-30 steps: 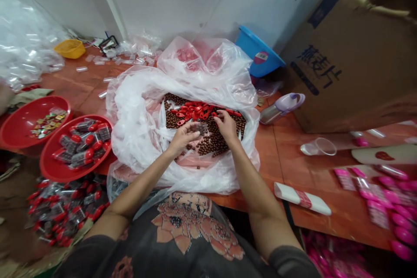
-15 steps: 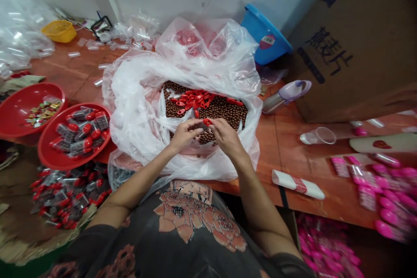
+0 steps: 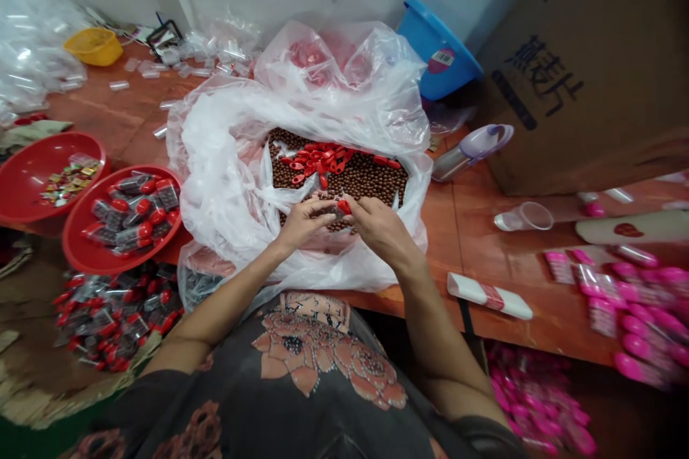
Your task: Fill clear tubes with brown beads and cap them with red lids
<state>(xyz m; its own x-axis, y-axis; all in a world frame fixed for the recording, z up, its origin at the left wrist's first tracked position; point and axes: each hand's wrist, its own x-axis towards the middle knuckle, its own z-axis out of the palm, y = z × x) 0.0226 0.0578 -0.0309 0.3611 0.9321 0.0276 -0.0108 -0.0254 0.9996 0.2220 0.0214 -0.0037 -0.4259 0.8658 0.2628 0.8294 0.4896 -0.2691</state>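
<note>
Red cap (image 3: 344, 207) sits pinched in our right hand (image 3: 380, 224), just above brown beads (image 3: 360, 183) in a plastic bag (image 3: 220, 186); our left hand (image 3: 304, 224) presses close beside it, fingers bunched, its hold hidden from us.

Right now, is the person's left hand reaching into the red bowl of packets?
No, the left hand is above the brown beads, meeting the right hand at a small red piece, away from the red bowl.

Bright, even indoor light comes from no clear source. Glare shines on the plastic bag (image 3: 220, 193), a soft shadow falls beside the cardboard box (image 3: 586, 86), and the pink packets (image 3: 635, 330) blur and stretch at the right edge.
</note>
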